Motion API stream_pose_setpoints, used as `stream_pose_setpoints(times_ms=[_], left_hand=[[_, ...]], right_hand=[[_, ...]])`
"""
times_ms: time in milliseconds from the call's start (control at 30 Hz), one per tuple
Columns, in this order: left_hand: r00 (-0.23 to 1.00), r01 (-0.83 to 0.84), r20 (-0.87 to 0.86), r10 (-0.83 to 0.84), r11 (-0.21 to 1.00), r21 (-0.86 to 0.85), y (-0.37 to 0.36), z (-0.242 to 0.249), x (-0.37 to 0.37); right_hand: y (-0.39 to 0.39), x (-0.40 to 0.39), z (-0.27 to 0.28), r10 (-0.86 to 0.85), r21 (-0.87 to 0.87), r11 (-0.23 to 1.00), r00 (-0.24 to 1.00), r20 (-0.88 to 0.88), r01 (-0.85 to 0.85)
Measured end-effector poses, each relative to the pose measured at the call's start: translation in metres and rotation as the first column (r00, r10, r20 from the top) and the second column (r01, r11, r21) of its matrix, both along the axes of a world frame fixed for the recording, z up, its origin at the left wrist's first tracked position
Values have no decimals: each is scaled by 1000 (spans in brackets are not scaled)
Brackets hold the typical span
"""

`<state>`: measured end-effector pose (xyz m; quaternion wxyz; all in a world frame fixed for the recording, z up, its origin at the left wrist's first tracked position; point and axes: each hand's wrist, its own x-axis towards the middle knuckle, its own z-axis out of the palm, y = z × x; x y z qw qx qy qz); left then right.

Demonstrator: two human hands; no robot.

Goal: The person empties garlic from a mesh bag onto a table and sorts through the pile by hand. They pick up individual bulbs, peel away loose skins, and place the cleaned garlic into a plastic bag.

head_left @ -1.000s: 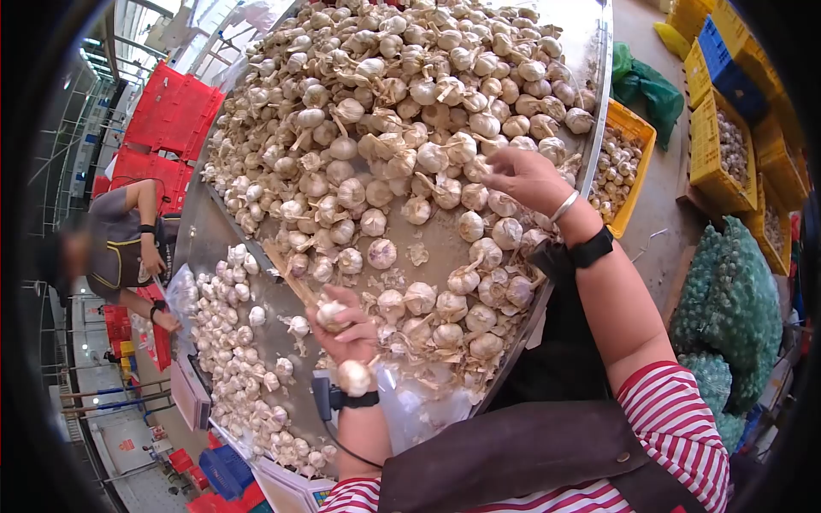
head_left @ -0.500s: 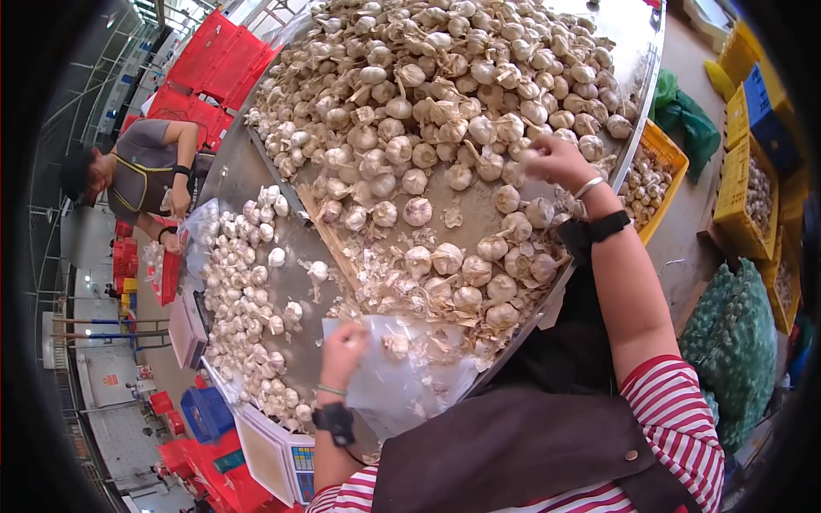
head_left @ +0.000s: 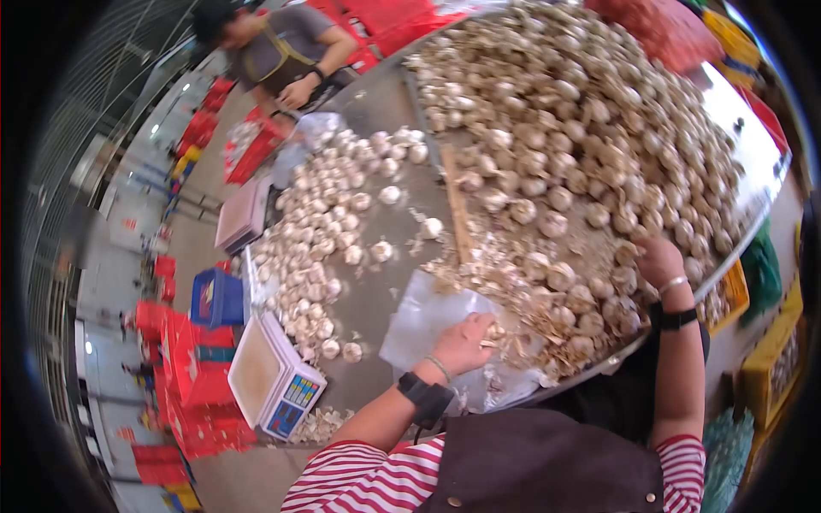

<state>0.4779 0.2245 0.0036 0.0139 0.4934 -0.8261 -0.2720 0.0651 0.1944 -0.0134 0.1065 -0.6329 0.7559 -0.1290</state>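
My left hand (head_left: 464, 344) is closed, its fingertips pinching a pale garlic bulb (head_left: 493, 334) over the clear plastic sheet (head_left: 415, 323). Loose skins and untrimmed bulbs lie just right of it. My right hand (head_left: 660, 262) reaches down at the near edge of the large heap of garlic (head_left: 590, 128), fingers curled beside the bulbs and blurred; I cannot tell whether they grip one. Across a wooden strip (head_left: 456, 205), cleaner white garlic bulbs (head_left: 329, 227) are spread over the metal table (head_left: 389, 286).
A digital scale (head_left: 278, 376) stands at the table's left edge, with a second scale (head_left: 243, 214) farther off. Beyond it a co-worker (head_left: 286, 56) works at the table's far left. A blue bin (head_left: 216, 297) and red crates stand left; a yellow crate (head_left: 727, 301) is at right.
The view has swung left, so the table appears farther right. My left hand has moved right over the plastic sheet and closed on a bulb. My right hand has come lower, to the heap's near edge.
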Motion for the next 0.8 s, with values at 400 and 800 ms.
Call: stream_pose_setpoints(times_ms=[400, 800], left_hand=[[273, 377, -506, 818, 393, 839, 16, -18, 46], [249, 858, -290, 924, -72, 509, 19, -24, -35]], right_hand=[[-33, 8, -8, 205, 347, 931, 951, -232, -116], [8, 183, 127, 528, -7, 768, 626, 574, -641]])
